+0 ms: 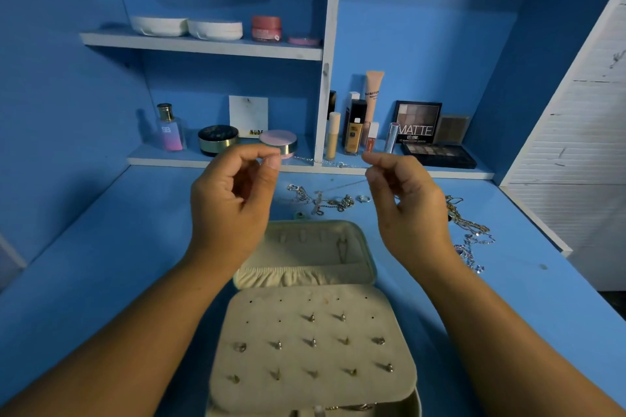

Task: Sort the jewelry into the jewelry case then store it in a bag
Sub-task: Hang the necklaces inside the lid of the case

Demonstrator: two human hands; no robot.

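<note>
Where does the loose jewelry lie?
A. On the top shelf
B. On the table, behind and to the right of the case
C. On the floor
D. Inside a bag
B: the jewelry lies in tangles on the table, beyond the open case and to its right.

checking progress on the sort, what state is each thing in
jewelry case: open
earring panel: partly filled with studs
thin chain: strung between both hands
left hand: pinching one chain end
right hand: pinching the other end
loose jewelry: unsorted on the table
eyeshadow palette: open
</note>
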